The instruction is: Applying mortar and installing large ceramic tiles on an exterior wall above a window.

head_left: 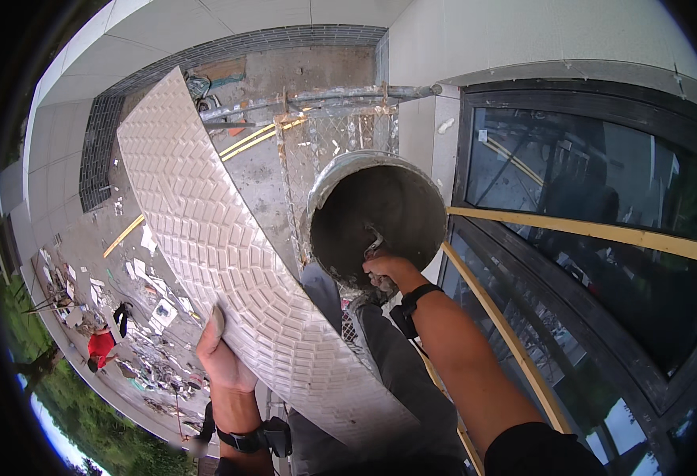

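Observation:
My left hand (228, 358) grips the left edge of a large pale tile (229, 246), its thumb along the edge and its other fingers hidden beneath. A raised pattern of small slanted bars covers the tile's upturned face. The tile slants across the view and rests close to my legs. My right hand (390, 270) reaches into the near side of a mortar-smeared bucket (339, 170), closed around what looks like a trowel (375, 236). Its bent metal neck shows above the fist; the blade cannot be made out. Grey mortar coats the bucket's inner wall.
Rusty scaffold pipes (333, 97) pass beyond the bucket. Dark-framed windows (571, 166) and wooden strips (587, 232) flank me on the right. Far below, a person in red (102, 347) is among scattered debris (162, 313). A pale wall (555, 36) rises at upper right.

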The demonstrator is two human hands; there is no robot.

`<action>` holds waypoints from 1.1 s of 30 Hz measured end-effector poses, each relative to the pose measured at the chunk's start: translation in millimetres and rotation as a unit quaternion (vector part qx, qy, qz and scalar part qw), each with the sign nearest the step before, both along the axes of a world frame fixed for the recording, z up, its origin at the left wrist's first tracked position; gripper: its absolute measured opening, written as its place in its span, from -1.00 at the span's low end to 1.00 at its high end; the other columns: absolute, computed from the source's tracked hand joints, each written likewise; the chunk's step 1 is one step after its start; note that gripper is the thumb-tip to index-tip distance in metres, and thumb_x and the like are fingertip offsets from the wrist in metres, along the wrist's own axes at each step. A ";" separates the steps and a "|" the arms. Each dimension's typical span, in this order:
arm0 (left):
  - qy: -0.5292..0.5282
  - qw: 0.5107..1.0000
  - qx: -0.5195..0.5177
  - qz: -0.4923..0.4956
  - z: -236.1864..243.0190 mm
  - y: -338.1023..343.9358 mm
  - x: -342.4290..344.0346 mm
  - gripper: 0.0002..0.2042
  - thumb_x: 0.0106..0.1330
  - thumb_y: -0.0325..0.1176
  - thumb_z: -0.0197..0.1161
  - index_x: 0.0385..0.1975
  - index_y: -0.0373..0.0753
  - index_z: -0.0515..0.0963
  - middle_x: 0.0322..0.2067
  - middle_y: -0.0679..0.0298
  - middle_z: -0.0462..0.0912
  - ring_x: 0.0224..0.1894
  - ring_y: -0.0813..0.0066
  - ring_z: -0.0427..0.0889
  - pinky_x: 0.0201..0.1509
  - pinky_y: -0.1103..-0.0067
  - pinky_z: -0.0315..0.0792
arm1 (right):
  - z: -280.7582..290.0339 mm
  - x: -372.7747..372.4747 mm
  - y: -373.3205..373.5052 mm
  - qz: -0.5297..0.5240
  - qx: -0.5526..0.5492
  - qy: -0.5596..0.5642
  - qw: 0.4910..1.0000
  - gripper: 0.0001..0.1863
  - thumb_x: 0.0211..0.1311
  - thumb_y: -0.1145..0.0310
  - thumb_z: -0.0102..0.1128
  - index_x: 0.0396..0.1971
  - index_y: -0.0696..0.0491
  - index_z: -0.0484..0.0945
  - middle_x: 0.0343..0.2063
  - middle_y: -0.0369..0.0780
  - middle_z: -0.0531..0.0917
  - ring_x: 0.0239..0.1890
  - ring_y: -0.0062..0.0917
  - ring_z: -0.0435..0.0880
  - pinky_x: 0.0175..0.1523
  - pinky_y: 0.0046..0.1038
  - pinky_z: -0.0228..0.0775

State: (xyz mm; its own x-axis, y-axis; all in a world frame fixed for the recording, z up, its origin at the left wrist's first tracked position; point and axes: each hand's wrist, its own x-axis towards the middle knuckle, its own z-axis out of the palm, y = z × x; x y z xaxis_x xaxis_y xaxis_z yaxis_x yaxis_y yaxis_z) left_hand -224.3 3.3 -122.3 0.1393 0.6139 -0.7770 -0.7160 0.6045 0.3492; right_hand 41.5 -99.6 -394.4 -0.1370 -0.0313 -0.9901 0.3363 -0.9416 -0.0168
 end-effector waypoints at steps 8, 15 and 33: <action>0.039 0.999 -0.012 -0.021 3.8 -0.9 -13.2 -0.48 0.36 -0.18 0.03 0.22 -0.41 0.27 0.15 -0.01 0.44 0.13 0.12 0.49 0.26 0.30 0.32 | 47.7 79.1 32.2 -0.047 -0.063 0.058 0.995 -0.74 0.21 0.20 0.18 -0.47 0.11 0.50 -0.53 -0.16 0.60 -0.58 -0.41 0.59 -0.51 -0.30 0.42; 0.029 1.000 -0.003 -0.011 -1.8 5.4 -9.4 -0.46 0.35 -0.21 0.02 0.25 -0.41 0.22 0.19 -0.02 0.39 0.16 0.08 0.46 0.29 0.26 0.29 | 18.3 59.6 37.1 0.482 0.250 -0.224 0.809 -0.72 0.13 0.33 0.11 -0.20 0.09 0.65 -0.06 -0.18 0.64 -0.08 -0.30 0.67 -0.05 -0.35 0.54; 0.023 1.000 -0.003 0.004 -16.9 2.6 -25.9 -0.39 0.32 -0.20 0.06 0.30 -0.39 0.13 0.25 -0.04 0.30 0.24 0.05 0.37 0.33 0.22 0.22 | -3.3 -13.7 5.2 0.157 0.182 0.023 0.970 -0.76 -0.13 0.43 0.16 -0.43 0.27 0.52 -0.56 0.06 0.62 -0.47 -0.22 0.70 -0.40 -0.23 0.46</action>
